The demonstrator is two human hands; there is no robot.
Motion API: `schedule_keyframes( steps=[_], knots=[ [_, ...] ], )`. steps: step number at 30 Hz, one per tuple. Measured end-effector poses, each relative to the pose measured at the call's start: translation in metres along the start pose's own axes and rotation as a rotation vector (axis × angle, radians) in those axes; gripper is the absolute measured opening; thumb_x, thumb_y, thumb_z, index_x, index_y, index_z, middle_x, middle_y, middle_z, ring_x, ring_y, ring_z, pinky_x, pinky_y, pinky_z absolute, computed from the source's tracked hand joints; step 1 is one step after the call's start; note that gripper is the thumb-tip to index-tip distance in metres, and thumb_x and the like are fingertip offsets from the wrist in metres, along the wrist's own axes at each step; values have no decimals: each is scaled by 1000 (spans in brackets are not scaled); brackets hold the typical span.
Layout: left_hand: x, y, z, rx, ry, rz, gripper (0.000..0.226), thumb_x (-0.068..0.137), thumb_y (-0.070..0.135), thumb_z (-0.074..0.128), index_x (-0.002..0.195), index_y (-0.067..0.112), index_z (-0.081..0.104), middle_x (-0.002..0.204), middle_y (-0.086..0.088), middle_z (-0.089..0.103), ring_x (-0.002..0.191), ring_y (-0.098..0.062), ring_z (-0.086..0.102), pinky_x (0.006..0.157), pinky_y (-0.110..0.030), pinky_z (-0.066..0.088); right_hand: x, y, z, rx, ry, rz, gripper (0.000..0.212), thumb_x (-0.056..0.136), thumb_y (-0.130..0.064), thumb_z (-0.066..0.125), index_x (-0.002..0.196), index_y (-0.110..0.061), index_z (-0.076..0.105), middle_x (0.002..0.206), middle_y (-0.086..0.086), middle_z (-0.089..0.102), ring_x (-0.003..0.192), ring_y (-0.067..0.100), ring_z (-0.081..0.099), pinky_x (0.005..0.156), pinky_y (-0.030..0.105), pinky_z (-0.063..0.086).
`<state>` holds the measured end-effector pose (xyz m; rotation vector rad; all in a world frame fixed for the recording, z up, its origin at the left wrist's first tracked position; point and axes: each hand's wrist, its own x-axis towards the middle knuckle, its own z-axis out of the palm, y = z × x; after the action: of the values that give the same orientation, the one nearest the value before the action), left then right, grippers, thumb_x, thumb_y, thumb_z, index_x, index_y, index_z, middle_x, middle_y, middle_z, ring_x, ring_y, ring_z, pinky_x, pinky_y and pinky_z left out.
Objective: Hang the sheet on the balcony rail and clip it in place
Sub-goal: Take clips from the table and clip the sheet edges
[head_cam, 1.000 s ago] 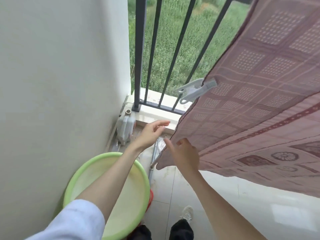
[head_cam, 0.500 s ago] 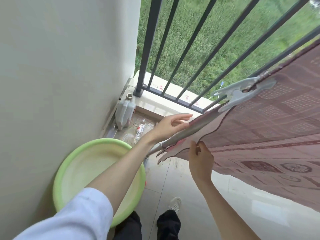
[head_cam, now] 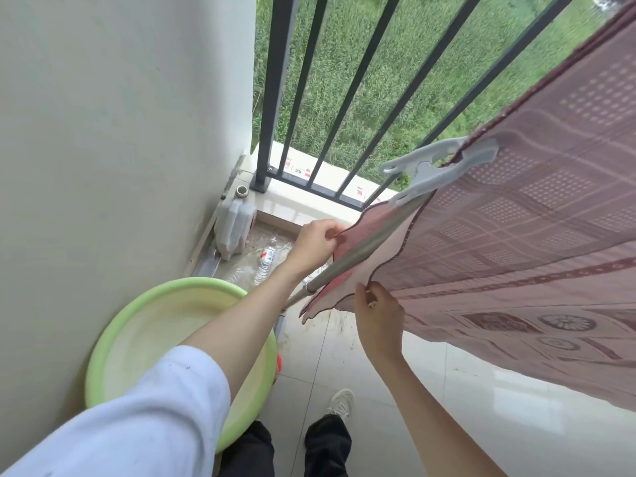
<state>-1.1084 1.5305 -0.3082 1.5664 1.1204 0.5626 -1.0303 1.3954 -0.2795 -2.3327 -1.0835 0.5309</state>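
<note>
Round lime-green plastic basin point(head_cam: 113, 342) looks empty. Both hands now pinch pink patterned sheet point(head_cam: 516, 242): left hand point(head_cam: 315, 244) was open before; right hand point(head_cam: 378, 315) grips edge.

A: So what's different from a second ago?

B: The left hand point(head_cam: 315, 244) isn't flat and reaching anymore, it now pinches the far edge of the sheet point(head_cam: 516, 256) behind the pole point(head_cam: 361, 251).

A: And the other one?

B: The right hand point(head_cam: 378, 315) goes from loose under the cloth to pinching the near hem. The sheet's end now drapes over the pole, and the clip point(head_cam: 437, 170) sits higher and further right in view.
</note>
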Motion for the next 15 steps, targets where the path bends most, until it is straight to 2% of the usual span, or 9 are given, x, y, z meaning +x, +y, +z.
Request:
schedule_keyframes(
  steps=[1,3,5,7,9,11,13,15],
  knots=[
    [2,-6,0,53,14,-30,12,85,8,62,76,16,66,70,8,59,73,-13,52,59,-9,36,0,0,0,-9,-24,-6,32,92,-21,50,64,-5,49,62,12,59,62,32,47,58,32,30],
    [7,-13,-1,140,58,-70,9,83,9,63,78,11,71,77,-1,66,76,-18,57,69,-21,43,2,-3,1,-12,-70,-8,35,91,-22,50,63,-1,51,63,15,58,65,32,49,59,33,27],
    [15,-10,-4,172,87,-79,12,83,5,61,79,10,72,81,-5,70,77,-20,62,71,-27,47,6,-7,1,-5,-111,-8,37,92,-22,49,60,-3,49,54,8,49,62,28,45,60,32,25],
    [22,5,-7,124,117,-74,21,84,1,55,82,10,73,79,-4,68,65,-13,61,67,-21,49,9,-11,1,3,-131,-15,37,92,-20,49,57,-6,48,51,2,46,58,22,43,60,31,26],
    [27,23,-12,66,156,-44,24,86,0,51,88,8,73,76,-2,63,56,-2,52,52,-5,38,12,-11,1,36,-129,-20,33,92,-20,49,66,-3,60,63,5,60,66,19,50,62,27,27],
    [30,39,-16,18,180,12,22,88,0,50,88,4,72,73,-1,59,54,4,46,48,-3,33,13,-11,-1,75,-119,-22,29,93,-20,48,77,-5,67,76,2,65,74,14,52,64,22,28],
    [28,53,-20,-21,187,81,20,88,-2,50,79,-2,68,70,-9,59,47,9,44,46,-3,30,12,-8,-3,106,-103,-16,27,93,-19,49,81,-7,69,83,2,69,76,14,53,63,19,28],
    [23,63,-23,-41,202,160,19,87,-6,49,75,-9,64,72,-25,62,43,10,43,45,-3,28,12,-3,-4,111,-83,-11,28,93,-19,49,79,-6,68,84,6,72,73,17,55,60,20,29]
  ],
)
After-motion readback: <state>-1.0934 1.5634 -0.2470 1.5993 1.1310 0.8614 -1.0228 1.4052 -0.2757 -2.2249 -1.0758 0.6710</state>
